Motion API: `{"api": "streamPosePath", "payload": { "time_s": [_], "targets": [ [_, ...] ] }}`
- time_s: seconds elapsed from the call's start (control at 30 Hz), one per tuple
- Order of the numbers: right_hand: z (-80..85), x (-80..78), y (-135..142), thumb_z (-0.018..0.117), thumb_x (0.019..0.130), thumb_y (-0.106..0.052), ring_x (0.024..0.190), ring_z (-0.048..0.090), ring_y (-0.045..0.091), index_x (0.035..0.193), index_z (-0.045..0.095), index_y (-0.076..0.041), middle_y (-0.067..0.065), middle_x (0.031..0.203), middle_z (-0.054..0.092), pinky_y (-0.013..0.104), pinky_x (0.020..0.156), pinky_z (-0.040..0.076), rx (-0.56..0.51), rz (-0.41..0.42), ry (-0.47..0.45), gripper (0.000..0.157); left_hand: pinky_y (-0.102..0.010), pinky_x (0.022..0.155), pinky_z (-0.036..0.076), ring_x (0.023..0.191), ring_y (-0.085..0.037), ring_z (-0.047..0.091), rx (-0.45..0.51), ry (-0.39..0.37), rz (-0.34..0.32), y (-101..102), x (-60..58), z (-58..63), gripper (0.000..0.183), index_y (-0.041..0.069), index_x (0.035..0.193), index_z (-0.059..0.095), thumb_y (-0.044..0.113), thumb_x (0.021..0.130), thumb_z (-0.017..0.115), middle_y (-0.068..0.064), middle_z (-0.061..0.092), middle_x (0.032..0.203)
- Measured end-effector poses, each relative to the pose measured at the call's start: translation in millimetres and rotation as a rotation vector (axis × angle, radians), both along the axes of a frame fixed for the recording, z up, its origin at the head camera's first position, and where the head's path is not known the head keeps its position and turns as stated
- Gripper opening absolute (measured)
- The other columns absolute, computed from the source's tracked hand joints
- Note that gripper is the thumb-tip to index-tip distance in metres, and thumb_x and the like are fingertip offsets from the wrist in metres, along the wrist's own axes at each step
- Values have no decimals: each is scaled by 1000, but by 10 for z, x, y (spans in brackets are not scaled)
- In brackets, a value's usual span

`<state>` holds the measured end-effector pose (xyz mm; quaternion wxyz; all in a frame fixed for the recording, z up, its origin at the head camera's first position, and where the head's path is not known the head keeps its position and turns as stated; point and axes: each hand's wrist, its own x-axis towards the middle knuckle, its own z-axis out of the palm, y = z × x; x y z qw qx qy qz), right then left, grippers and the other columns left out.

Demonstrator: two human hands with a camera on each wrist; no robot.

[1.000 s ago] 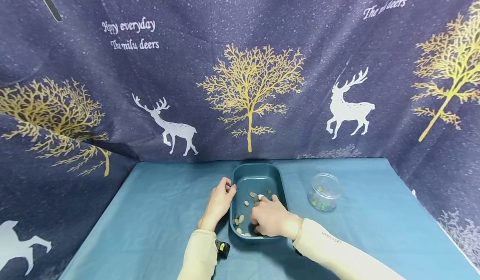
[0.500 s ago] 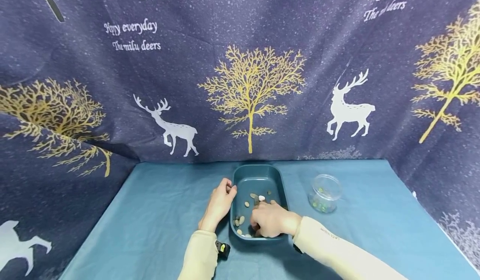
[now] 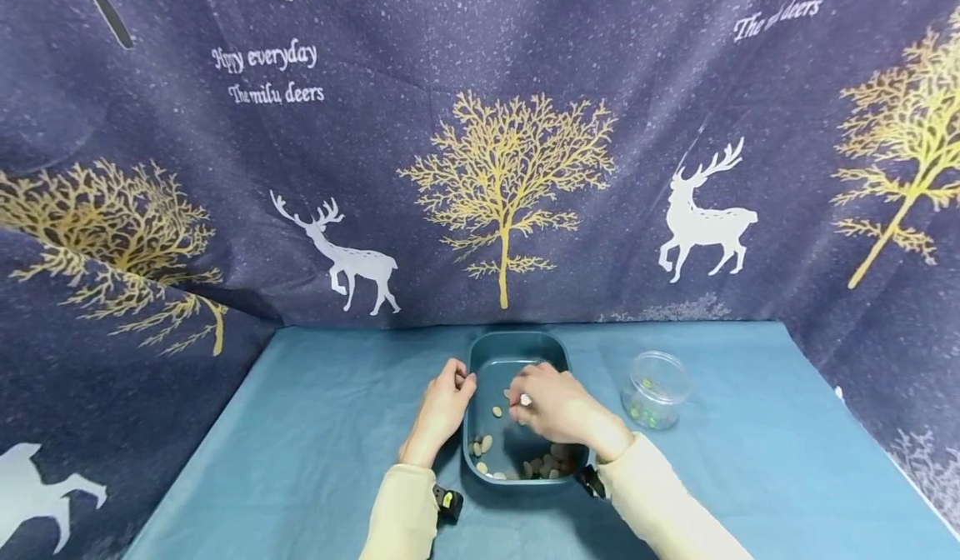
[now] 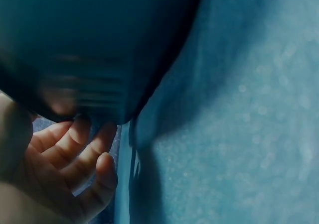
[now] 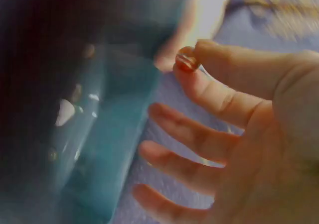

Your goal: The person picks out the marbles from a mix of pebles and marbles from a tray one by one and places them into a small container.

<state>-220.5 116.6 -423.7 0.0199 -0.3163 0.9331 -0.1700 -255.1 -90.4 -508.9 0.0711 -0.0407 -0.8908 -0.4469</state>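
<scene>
My right hand is raised over the blue-green plastic tub. Between its thumb and index fingertip it pinches a small clear glass marble with orange-red and white swirls, while the other fingers spread loosely. On the tub's left side, my left hand holds the rim, its fingers curved against the wall. Pebbles are heaped in the tub's near right corner, and several more pebbles lie along its left side. A white stone shows inside the tub in the right wrist view.
Right of the tub stands a clear plastic jar with several green marbles in it. Blue cloth covers the table. A dark curtain printed with deer and trees hangs behind and at both sides.
My right hand has lifted from the tub's near right part, bringing a marble up and slightly away from me. The pebble heap beneath it has come into view. The left hand stays put.
</scene>
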Motion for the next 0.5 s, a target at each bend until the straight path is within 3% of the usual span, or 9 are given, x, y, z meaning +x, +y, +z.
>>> {"api": "streamPosePath", "payload": {
  "time_s": [0.17,0.5],
  "targets": [
    [109,-85,196,67,94,-23,112,52,31,91,63,-22,2,112,59,57,87,40,-137,-82,14,5,-32,62,42,64,-15,52,11,0,-2,3,1,18,11,14,98,50,24,101,54,3,58,80],
    [85,-172,630,69,91,-13,113,52,33,92,64,-19,7,119,61,50,91,39,-340,-146,85,9,-33,62,42,64,-14,52,3,26,-8,8,37,9,10,13,98,51,22,100,55,3,58,80]
  ]
}}
